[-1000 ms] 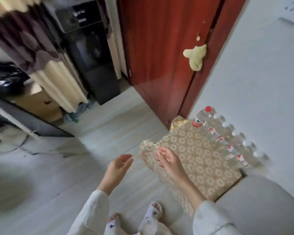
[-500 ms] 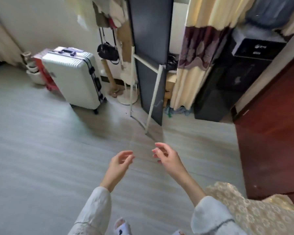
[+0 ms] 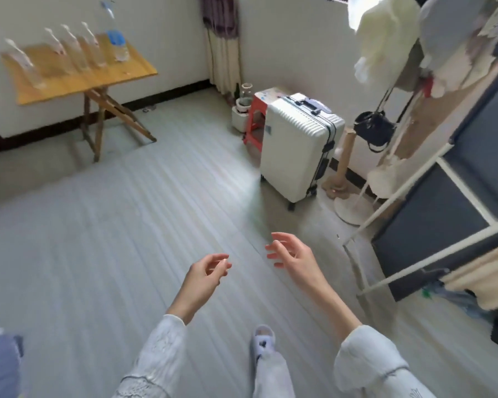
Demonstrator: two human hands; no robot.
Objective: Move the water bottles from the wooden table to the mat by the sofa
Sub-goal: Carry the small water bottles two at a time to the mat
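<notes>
Evidently between trips, the left hand and right hand hang loosely open and empty over the floor. Several bottles stand blurred in a row on the table, well apart across the room, awaiting pickup.

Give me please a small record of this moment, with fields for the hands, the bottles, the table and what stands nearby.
left hand: empty, fingers loosely curled
right hand: empty, fingers open
water bottles: several upright on the table, blurred; one taller with a blue label
wooden table: far left, against the wall
nearby: white suitcase, red stool
mat: not in view
</notes>
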